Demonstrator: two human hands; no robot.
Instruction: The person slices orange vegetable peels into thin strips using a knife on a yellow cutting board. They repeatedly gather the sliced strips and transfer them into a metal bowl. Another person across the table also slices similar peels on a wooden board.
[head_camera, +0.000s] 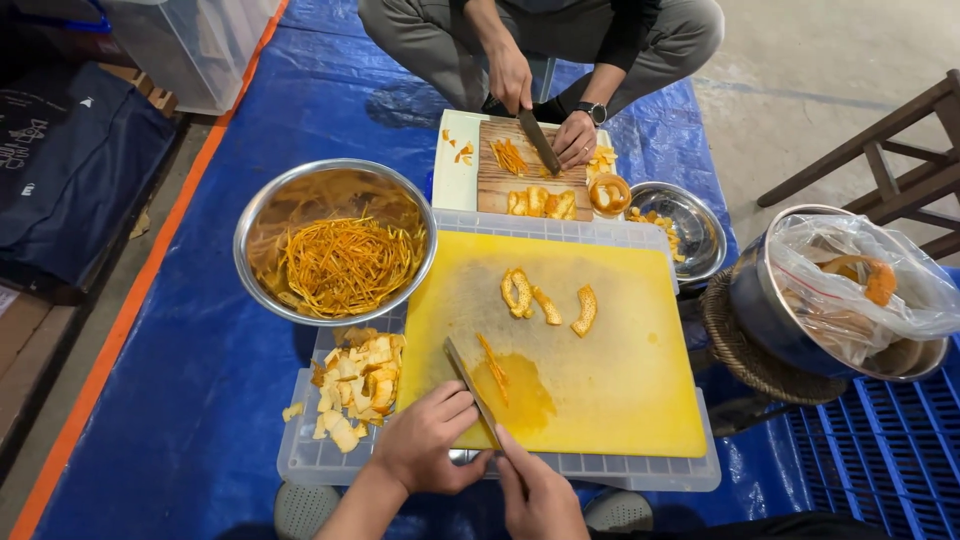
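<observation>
Head view: slicing orange peel looks underway. The left hand (425, 440) and right hand (535, 495) sit close together, both seemingly closed on a knife (468, 380) over the yellow cutting board (620, 390). Just beyond the blade lies a thin peel strip (492, 365); further peel pieces (545, 300) wait ahead, calling for steady thin cuts.

Cutting board (600, 400) on a plastic lid (640, 470) before you, peel pieces (545, 300) on the board, peel scraps (355, 385) on the lid at its left, bowl of peel strips (335, 240) behind left, second board (500, 185) behind, lined pot (850, 290) at right.
</observation>
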